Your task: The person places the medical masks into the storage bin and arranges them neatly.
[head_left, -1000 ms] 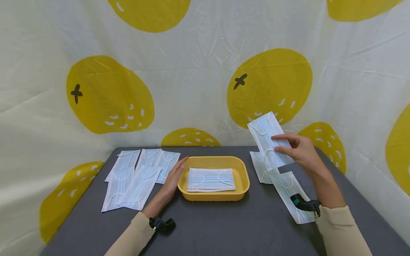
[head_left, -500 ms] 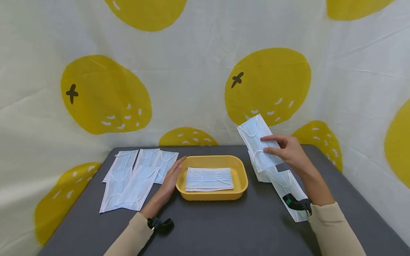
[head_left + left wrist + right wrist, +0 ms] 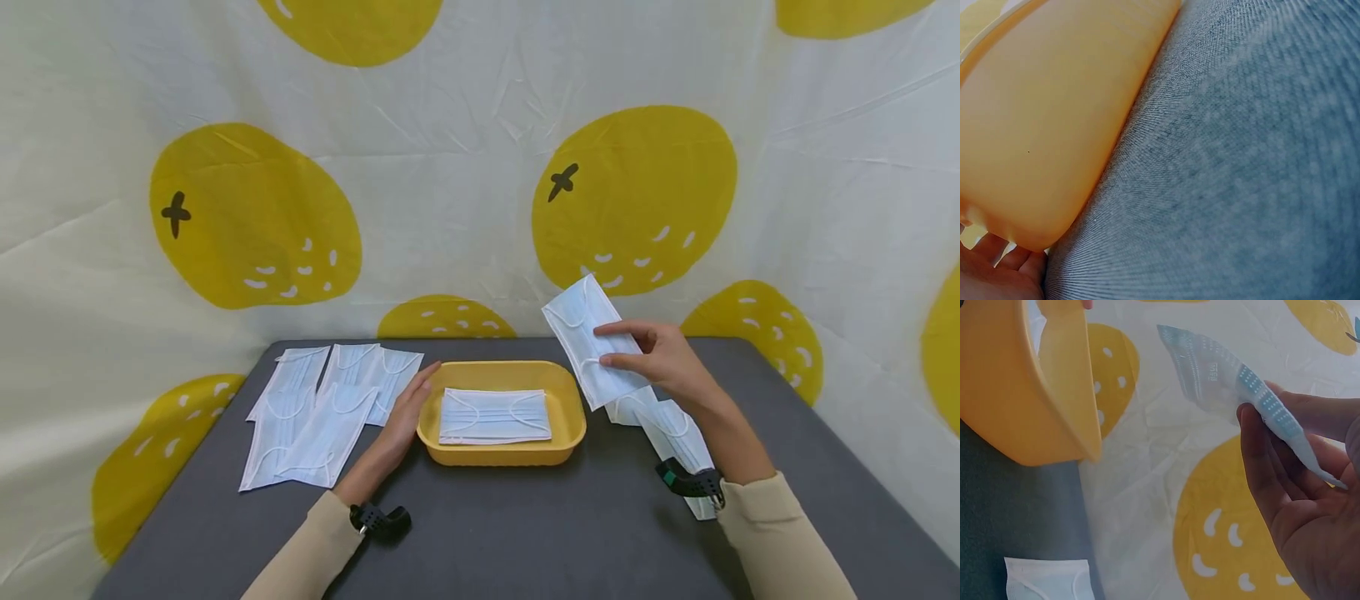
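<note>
Right now the right hand point(image 3: 660, 354) pinches a light-blue mask point(image 3: 579, 333) between thumb and fingers, tilted in the air near the right edge of the yellow tray point(image 3: 510, 456), partly blocking the head camera's view of the overlapping right-side masks point(image 3: 678, 429) on the dark table point(image 3: 517, 533). Left hand point(image 3: 401, 421) is unclenched, fingers extended and resting against the tray's left side, with the overlapping left-side masks point(image 3: 322, 433) just beside it. Inside the tray, the flat-lying mask stack point(image 3: 491, 417) sits ear loops up, count unclear.
</note>
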Available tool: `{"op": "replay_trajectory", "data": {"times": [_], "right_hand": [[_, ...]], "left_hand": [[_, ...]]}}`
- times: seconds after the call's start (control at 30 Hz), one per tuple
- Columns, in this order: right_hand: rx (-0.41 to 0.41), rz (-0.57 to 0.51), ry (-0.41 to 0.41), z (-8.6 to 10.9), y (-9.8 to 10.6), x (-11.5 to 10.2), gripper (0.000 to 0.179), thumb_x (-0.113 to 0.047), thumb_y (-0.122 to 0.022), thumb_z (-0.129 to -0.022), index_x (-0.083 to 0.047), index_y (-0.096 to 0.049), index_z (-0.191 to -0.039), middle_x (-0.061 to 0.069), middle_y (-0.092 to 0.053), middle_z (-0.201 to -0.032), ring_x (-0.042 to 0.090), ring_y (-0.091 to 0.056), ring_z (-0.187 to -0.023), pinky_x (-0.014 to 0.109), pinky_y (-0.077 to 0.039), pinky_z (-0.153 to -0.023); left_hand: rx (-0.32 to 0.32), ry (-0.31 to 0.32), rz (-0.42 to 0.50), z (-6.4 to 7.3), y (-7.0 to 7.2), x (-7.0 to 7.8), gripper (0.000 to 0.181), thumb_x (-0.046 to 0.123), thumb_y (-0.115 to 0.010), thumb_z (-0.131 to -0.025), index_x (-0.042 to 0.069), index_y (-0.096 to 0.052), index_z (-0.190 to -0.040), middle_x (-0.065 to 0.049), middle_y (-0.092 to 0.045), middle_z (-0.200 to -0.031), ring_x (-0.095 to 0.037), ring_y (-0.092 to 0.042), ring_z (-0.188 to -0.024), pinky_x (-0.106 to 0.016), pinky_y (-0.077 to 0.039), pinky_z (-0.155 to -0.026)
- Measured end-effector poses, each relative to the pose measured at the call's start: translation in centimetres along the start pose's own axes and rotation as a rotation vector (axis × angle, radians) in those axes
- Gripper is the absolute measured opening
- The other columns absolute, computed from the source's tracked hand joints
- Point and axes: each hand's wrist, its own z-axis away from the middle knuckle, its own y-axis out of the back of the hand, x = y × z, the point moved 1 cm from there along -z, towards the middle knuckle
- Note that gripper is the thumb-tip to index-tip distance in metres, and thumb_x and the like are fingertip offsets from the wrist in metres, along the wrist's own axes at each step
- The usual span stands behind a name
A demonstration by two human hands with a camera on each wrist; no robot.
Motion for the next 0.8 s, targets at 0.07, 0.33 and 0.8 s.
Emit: {"op": "replay_trajectory", "data": {"times": [0.07, 0.33, 0.8], "right_hand": [[-0.021, 0.01, -0.014, -0.1, -0.4, -0.3, 0.043, -0.016, -0.08, -0.091, -0.004, -0.07, -0.13, 0.02, -0.065, -0.132, 0.015, -0.062, -0.085, 0.024, -0.059, -0.068], [-0.097, 0.072, 0.008, -1.8, -2.0, -1.8, 0.037, -0.014, -0.08, -0.09, -0.009, -0.074, -0.126, 0.019, -0.064, -0.139, 0.026, -0.063, -0.105, 0.023, -0.057, -0.078], [-0.281, 0.087, 0.092, -5.7, -4.6, -2.7, 0.027, -0.011, -0.082, -0.088, -0.009, -0.079, -0.114, 0.016, -0.073, -0.119, 0.022, -0.065, -0.088, 0.027, -0.059, -0.069]], "left_hand": [[-0.005, 0.01, 0.004, 0.0, 0.0, 0.1, 0.048, 0.031, -0.031, -0.114, 0.022, -0.037, -0.161, -0.006, -0.029, -0.17, -0.03, -0.025, -0.158, -0.054, -0.018, -0.13], [-0.011, -0.005, 0.019, 0.0, 0.2, 0.4, 0.048, 0.029, -0.031, -0.114, 0.021, -0.036, -0.161, -0.007, -0.029, -0.17, -0.031, -0.024, -0.159, -0.055, -0.015, -0.13], [-0.021, -0.004, 0.033, 0.0, 0.3, 0.3, 0.047, 0.029, -0.031, -0.114, 0.023, -0.036, -0.161, -0.004, -0.03, -0.17, -0.029, -0.026, -0.158, -0.054, -0.018, -0.13]]}}
